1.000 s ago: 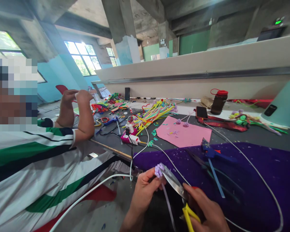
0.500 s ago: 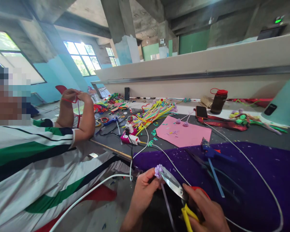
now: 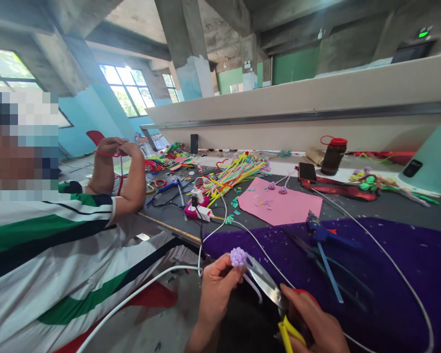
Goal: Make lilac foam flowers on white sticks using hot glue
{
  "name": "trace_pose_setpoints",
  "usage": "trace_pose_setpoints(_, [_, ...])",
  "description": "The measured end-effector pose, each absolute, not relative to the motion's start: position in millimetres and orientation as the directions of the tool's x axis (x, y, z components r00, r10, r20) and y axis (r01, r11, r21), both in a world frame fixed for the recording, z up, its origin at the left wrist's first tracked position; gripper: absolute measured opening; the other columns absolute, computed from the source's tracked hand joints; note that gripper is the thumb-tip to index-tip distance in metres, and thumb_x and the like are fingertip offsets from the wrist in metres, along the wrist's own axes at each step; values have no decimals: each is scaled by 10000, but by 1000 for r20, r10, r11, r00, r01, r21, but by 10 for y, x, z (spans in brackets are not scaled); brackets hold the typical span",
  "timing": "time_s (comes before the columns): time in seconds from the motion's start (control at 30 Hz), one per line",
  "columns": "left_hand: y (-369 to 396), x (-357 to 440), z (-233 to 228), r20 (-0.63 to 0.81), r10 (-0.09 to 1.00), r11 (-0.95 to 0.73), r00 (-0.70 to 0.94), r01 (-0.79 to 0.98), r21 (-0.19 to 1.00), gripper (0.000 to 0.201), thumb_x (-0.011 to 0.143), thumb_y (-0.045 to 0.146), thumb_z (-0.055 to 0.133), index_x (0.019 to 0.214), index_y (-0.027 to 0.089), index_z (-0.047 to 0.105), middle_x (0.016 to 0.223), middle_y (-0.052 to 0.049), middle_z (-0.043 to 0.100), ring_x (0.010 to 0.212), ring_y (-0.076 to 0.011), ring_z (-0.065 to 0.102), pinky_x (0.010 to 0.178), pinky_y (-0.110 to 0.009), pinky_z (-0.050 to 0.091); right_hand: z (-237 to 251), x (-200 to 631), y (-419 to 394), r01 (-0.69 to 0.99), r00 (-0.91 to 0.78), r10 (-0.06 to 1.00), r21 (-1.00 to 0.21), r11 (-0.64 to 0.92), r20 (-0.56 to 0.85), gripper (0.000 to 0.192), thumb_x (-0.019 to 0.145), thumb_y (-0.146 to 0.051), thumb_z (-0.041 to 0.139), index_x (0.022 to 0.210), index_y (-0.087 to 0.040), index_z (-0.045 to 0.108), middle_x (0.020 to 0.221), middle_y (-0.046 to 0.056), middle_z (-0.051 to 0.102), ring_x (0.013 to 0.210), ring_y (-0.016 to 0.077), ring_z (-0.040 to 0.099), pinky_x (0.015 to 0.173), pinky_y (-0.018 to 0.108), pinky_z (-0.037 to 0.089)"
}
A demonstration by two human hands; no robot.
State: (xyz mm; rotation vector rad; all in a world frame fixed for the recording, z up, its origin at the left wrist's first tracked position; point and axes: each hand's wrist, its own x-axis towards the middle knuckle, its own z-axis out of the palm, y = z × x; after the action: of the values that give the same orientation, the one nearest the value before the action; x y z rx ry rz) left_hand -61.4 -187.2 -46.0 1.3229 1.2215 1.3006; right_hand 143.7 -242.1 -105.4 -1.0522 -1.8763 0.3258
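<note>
Between thumb and fingers, my left hand (image 3: 217, 289) pinches a small lilac flower ball (image 3: 238, 256) made of curled fuzzy stem. A thin lilac stem (image 3: 255, 289) hangs down from it to the right. My right hand (image 3: 316, 318) grips scissors (image 3: 268, 282) with silver blades and yellow and red handles. The blade tips point up and left and reach the flower's right edge; whether they touch it I cannot tell. To the right, a blue glue gun (image 3: 325, 233) with a pale blue glue stick lies on the dark purple cloth (image 3: 397, 260).
A pink sheet (image 3: 290, 208) bears two lilac flowers and scraps. Behind lie a heap of coloured pipe cleaners (image 3: 238, 174), a phone (image 3: 306, 172) and a bottle (image 3: 334, 157). A white cable (image 3: 397, 245) loops across the cloth. At left, a co-worker's hands (image 3: 115, 147) hold a red strand.
The flower has turned in my left hand, so its rounded face now shows. Its hanging stem has swung to the right. The scissors stay close beside it.
</note>
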Motion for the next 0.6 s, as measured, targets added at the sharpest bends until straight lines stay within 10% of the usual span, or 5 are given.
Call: trace_pose_setpoints(0.6, [-1887, -622, -412, 228, 974, -219, -6, 253, 942, 181, 764, 273, 580, 629, 156, 606, 584, 19, 497, 565, -111, 431, 539, -202, 347, -1086, 1446, -2427, 598, -190, 756, -536, 595, 627, 445, 877, -401, 409, 1279, -209, 406, 887, 70, 660, 610, 147, 648, 503, 193, 505])
